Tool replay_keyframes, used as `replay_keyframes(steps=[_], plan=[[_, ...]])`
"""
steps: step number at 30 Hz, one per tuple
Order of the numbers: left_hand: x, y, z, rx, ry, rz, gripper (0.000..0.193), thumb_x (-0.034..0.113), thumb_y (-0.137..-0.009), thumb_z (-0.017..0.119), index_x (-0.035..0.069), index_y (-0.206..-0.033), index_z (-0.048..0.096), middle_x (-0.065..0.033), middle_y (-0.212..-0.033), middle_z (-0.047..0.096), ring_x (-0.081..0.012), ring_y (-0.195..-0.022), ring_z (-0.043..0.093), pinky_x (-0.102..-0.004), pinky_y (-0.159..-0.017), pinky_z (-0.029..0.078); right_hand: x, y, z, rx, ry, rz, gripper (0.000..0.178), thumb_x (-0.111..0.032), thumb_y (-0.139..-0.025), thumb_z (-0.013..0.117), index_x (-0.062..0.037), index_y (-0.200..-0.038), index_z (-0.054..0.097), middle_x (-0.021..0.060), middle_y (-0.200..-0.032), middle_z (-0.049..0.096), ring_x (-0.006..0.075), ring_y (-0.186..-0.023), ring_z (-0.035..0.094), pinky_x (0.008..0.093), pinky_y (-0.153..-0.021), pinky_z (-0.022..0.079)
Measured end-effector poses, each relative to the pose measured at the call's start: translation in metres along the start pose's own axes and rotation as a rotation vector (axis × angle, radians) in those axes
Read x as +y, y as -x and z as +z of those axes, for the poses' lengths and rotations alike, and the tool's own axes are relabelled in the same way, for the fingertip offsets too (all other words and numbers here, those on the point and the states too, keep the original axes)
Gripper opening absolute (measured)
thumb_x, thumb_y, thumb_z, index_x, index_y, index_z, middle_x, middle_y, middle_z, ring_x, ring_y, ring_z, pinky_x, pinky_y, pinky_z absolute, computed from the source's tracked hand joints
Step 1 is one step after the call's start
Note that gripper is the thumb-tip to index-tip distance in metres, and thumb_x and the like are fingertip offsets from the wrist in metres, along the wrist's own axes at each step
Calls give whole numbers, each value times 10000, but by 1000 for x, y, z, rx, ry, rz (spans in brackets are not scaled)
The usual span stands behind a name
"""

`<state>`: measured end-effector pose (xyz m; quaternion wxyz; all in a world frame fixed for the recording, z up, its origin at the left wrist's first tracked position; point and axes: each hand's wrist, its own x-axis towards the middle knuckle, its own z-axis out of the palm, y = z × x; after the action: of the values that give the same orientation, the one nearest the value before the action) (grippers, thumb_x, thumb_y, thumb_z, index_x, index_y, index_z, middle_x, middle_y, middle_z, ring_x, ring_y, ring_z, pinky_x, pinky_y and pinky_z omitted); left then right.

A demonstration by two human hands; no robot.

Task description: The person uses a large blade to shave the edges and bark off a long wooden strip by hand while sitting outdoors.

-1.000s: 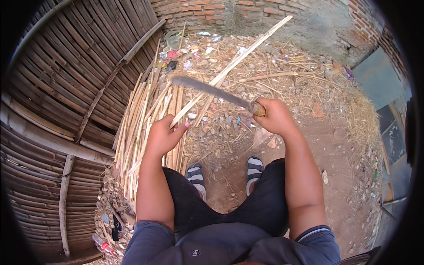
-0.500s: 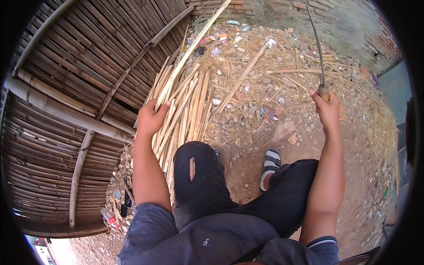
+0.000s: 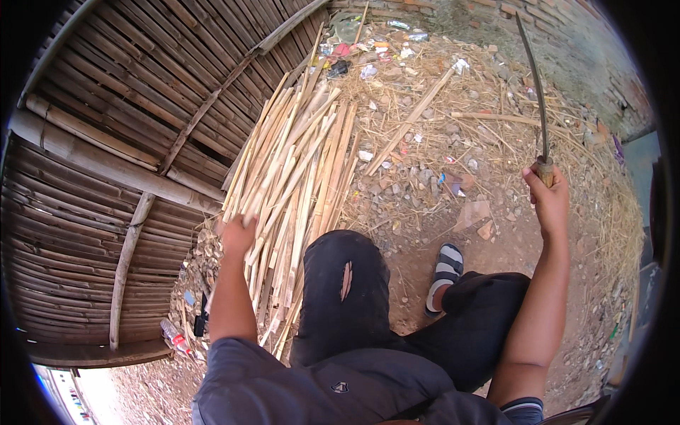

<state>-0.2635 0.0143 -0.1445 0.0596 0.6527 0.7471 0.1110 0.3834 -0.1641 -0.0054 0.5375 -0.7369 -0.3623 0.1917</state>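
My right hand (image 3: 550, 195) is closed around the wooden handle of a machete (image 3: 538, 92). Its long, narrow dark blade points up and away from me. On the left, my left hand (image 3: 238, 234) is low beside the near left edge of a pile of split bamboo strips (image 3: 301, 188). Its thumb stands apart from the fingers, which are blurred, and I see no strip between them. The pale strips lie lengthwise, overlapping, beside my bent left knee. A few strips on top of the pile are smeared by motion.
A slatted bamboo wall (image 3: 127, 163) rises along the left. A brick wall (image 3: 467, 25) closes off the back. Stones, straw and litter cover the ground, with a loose bamboo piece (image 3: 411, 120) lying across it. A plastic bottle (image 3: 175, 336) lies at the lower left.
The long bamboo strip held up in my left hand has come down onto the pile, and that hand has let go and drawn nearer. The machete has shifted slightly right and nearer.
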Motion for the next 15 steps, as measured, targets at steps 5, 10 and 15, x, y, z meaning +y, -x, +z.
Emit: replay_keyframes(steps=[5, 10, 15], plan=[[18, -117, -58, 281, -239, 30, 641, 487, -913, 756, 94, -1399, 609, -225, -1325, 643, -400, -1291, 598, -541, -1066, 490, -11, -3, 16, -21, 39, 14, 204, -220, -921, 829, -87, -967, 681, -50, -725, 580, 55, -597, 491, 260, -547, 393], [18, -132, 9, 18, 15, 138, 642, 470, -929, 744, 18, -1373, 635, -263, -1354, 639, -427, -1275, 614, -502, -1081, 499, -15, -4, 26, -12, 138, -25, 211, -232, -923, 831, -89, -975, 684, -55, -731, 575, 52, -614, 486, 260, -550, 388], [-6, -34, 158, -419, -82, 124, 766, 513, -906, 764, 37, -1466, 547, -256, -1480, 536, -420, -1378, 533, -543, -1121, 464, -26, -3, 48, -22, 90, -21, 200, -222, -938, 819, -88, -1004, 685, -60, -727, 574, 42, -604, 466, 244, -548, 363]])
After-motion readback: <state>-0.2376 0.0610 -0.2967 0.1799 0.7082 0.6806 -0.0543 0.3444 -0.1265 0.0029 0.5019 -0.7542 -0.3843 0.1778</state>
